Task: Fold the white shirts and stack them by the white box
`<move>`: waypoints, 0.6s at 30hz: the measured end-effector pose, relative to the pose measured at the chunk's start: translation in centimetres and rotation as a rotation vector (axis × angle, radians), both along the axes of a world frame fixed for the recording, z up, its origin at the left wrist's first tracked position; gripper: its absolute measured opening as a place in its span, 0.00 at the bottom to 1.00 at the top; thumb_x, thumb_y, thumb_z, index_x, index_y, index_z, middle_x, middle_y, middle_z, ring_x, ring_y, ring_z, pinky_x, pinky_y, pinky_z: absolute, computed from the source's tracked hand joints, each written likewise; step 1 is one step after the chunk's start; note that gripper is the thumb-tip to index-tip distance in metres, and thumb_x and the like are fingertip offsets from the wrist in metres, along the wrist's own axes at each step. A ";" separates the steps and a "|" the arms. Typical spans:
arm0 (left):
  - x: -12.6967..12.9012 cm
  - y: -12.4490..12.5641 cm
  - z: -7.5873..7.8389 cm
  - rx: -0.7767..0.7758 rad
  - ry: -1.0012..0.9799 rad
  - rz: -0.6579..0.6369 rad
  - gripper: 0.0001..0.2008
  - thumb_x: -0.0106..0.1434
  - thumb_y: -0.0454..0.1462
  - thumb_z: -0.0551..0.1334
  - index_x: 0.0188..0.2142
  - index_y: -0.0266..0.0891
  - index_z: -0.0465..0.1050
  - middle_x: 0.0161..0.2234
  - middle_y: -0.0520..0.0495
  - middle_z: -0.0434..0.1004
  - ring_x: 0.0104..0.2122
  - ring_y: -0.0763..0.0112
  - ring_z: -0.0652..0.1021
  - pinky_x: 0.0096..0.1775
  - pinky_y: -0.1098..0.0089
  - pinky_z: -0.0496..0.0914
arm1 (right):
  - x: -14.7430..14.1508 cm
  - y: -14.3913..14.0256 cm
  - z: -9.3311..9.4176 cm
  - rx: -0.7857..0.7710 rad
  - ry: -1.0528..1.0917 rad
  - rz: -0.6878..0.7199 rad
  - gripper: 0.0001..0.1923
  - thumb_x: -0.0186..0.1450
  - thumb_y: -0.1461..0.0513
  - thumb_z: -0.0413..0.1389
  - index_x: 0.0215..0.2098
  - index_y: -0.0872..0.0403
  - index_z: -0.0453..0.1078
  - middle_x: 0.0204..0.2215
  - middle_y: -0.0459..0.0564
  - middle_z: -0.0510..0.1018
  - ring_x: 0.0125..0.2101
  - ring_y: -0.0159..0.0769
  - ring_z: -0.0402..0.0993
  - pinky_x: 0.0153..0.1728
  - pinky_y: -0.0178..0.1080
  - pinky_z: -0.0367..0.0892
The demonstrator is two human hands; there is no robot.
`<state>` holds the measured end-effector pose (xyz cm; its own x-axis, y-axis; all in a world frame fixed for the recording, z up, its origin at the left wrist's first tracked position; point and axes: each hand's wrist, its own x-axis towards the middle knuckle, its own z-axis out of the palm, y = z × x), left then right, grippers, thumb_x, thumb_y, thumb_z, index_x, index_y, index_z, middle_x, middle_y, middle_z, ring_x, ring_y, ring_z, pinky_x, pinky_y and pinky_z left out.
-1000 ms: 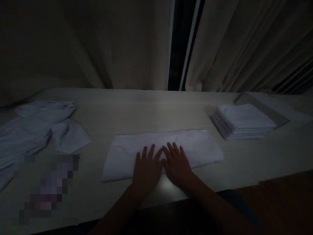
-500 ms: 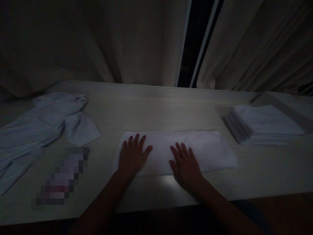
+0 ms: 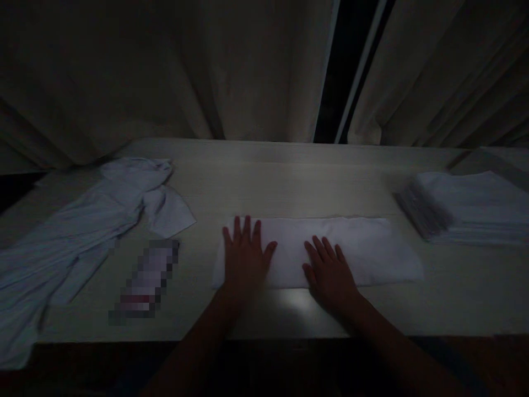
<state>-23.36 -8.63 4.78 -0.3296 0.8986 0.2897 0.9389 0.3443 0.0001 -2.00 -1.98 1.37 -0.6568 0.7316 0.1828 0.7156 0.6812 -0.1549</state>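
Observation:
A white cloth (image 3: 289, 248), folded into a long flat strip, lies crosswise in front of me. My left hand (image 3: 247, 259) rests palm down on its left part, fingers spread and holding nothing. On the middle of the strip lies my right hand (image 3: 329, 273), also flat, its fingers stretched out. Both palms hide the cloth beneath them. The strip's right end reaches beyond my right hand and looks smooth apart from faint wrinkles.
A crumpled heap of white cloth (image 3: 95, 212) covers the table's left side and hangs over its front edge. Near it lies a pixelated object (image 3: 149, 275). A stack of folded white cloths (image 3: 475, 204) stands at the right. Curtains (image 3: 256, 71) hang behind the table (image 3: 264, 187).
The view has turned a little left, so everything appears shifted right. Both hands stay flat on the cloth; the left hand's fingers point more straight ahead.

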 end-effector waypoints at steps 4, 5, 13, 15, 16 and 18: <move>5.7 -0.6 -0.8 -0.054 -0.095 -0.341 0.33 0.68 0.54 0.44 0.66 0.41 0.55 0.69 0.44 0.50 0.69 0.58 0.45 0.67 0.50 0.42 | -0.1 0.1 -0.2 0.000 0.025 0.017 0.28 0.69 0.55 0.46 0.66 0.54 0.58 0.67 0.57 0.56 0.67 0.55 0.47 0.63 0.62 0.46; 6.6 -0.6 -1.2 -0.065 -0.120 -0.375 0.33 0.69 0.54 0.44 0.66 0.42 0.54 0.69 0.44 0.50 0.69 0.58 0.46 0.67 0.50 0.43 | 0.0 0.2 -0.2 -0.005 0.034 0.026 0.28 0.69 0.56 0.47 0.65 0.54 0.59 0.66 0.57 0.57 0.66 0.55 0.49 0.63 0.62 0.48; 7.3 0.1 -2.9 -0.092 -0.190 -0.365 0.34 0.69 0.56 0.40 0.67 0.42 0.53 0.70 0.44 0.48 0.69 0.57 0.46 0.67 0.49 0.44 | 1.7 2.1 -0.6 -0.015 0.203 0.087 0.23 0.70 0.55 0.47 0.60 0.55 0.65 0.61 0.57 0.67 0.63 0.46 0.59 0.62 0.55 0.55; 7.4 0.1 -3.0 -0.092 -0.191 -0.369 0.35 0.68 0.57 0.40 0.67 0.42 0.53 0.70 0.43 0.47 0.69 0.56 0.46 0.66 0.48 0.44 | 1.8 2.7 -0.4 0.000 0.240 0.051 0.24 0.72 0.54 0.44 0.60 0.56 0.66 0.60 0.58 0.69 0.63 0.45 0.60 0.63 0.54 0.54; 7.4 0.1 -3.0 -0.091 -0.192 -0.371 0.36 0.68 0.57 0.40 0.67 0.42 0.52 0.70 0.43 0.47 0.69 0.56 0.45 0.66 0.48 0.44 | 1.7 2.9 -0.2 0.009 0.245 0.028 0.25 0.72 0.53 0.42 0.61 0.56 0.65 0.60 0.58 0.68 0.63 0.45 0.58 0.63 0.54 0.53; 7.5 0.0 -2.9 -0.090 -0.184 -0.374 0.36 0.68 0.57 0.40 0.67 0.42 0.52 0.70 0.43 0.46 0.69 0.55 0.45 0.66 0.48 0.44 | 1.4 3.1 0.2 0.023 0.216 0.005 0.28 0.73 0.51 0.40 0.64 0.56 0.61 0.63 0.58 0.64 0.66 0.46 0.52 0.64 0.56 0.50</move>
